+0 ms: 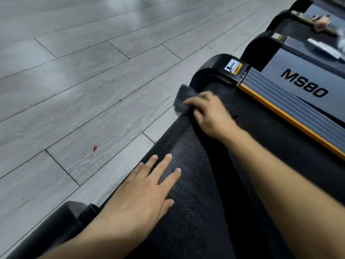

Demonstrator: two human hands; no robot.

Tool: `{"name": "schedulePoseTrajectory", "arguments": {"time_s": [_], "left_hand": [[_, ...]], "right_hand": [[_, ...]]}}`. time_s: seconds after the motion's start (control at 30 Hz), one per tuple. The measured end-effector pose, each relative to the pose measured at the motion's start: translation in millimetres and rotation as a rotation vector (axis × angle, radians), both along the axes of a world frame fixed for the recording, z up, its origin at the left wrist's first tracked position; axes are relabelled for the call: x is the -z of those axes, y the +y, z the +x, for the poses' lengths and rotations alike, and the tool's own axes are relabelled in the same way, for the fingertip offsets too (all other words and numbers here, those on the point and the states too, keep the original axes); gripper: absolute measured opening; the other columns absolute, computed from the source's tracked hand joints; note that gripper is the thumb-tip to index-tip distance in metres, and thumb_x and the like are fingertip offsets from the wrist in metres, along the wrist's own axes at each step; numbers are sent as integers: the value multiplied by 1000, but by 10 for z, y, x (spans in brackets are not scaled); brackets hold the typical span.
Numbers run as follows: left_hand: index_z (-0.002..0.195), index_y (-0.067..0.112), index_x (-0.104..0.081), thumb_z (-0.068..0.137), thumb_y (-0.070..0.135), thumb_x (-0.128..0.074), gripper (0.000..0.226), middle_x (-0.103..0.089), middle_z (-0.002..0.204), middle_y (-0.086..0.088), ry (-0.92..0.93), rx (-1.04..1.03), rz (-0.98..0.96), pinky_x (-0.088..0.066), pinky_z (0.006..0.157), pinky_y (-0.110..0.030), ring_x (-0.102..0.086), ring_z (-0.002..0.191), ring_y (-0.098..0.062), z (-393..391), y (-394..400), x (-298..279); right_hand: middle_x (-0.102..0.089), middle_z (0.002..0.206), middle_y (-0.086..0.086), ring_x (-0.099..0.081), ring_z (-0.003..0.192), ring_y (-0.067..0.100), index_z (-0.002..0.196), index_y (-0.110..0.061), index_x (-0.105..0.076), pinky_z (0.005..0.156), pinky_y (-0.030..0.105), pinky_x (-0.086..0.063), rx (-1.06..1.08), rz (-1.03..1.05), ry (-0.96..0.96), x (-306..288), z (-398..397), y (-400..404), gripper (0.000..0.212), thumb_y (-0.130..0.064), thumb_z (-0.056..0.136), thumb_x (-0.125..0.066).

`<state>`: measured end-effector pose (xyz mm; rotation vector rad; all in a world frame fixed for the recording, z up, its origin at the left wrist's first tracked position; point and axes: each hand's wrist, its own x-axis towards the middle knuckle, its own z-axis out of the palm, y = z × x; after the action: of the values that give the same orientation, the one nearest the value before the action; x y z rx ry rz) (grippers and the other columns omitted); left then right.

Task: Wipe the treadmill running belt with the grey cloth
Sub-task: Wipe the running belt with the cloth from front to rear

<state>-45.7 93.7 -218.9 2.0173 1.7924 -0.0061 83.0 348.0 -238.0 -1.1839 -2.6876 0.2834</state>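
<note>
Grey wood-look floor planks with dark seams fill the room, shining with pale light at top left. A small red speck lies on one plank.

Ahead of the right grip, the black end cap blocked the belt. To its right, the orange-edged side rail walled it in. Behind, belt lay open btwn both arms. Left grip sat flat nr the belt's left edge; bare floor beyond.
</note>
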Motion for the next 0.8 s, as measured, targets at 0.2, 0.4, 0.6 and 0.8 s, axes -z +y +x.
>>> {"name": "schedulePoseTrajectory", "arguments": {"time_s": [0.2, 0.4, 0.6, 0.8], "left_hand": [[146, 28, -51, 90, 47, -55, 59, -40, 160, -10, -28, -26, 39, -48, 107, -51, -48, 140, -39, 24, 3, 58], [135, 27, -63, 86, 55, -37, 62, -59, 144, -10, 130, 78, 50, -53, 93, -41, -65, 122, -33, -23, -54, 213], [153, 29, -39, 98, 54, -36, 61, -29, 165, -11, 38, 11, 77, -38, 115, -45, -40, 145, -36, 3, 11, 127], [160, 36, 1, 103, 54, -35, 70, 18, 169, 0, 52, 43, -73, -5, 128, -38, 6, 157, -26, 9, 38, 76]], "right_hand": [[-54, 127, 9, -54, 114, 29, 131, -29, -61, 104, 40, -42, -256, -66, 101, 60, 133, -754, 43, -22, 92, -47], [-50, 126, 15, -52, 117, 38, 131, -32, -60, 108, 40, -41, 287, 48, 131, 67, 388, 721, 42, -15, 95, -48], [-48, 130, 16, -49, 120, 32, 135, -28, -59, 109, 29, -33, 318, 19, 208, 137, 430, 351, 47, -15, 91, -49], [-50, 129, 12, -49, 117, 24, 136, -26, -59, 107, 35, -39, 44, -45, 251, 81, 484, -1391, 49, -14, 89, -53]]}}
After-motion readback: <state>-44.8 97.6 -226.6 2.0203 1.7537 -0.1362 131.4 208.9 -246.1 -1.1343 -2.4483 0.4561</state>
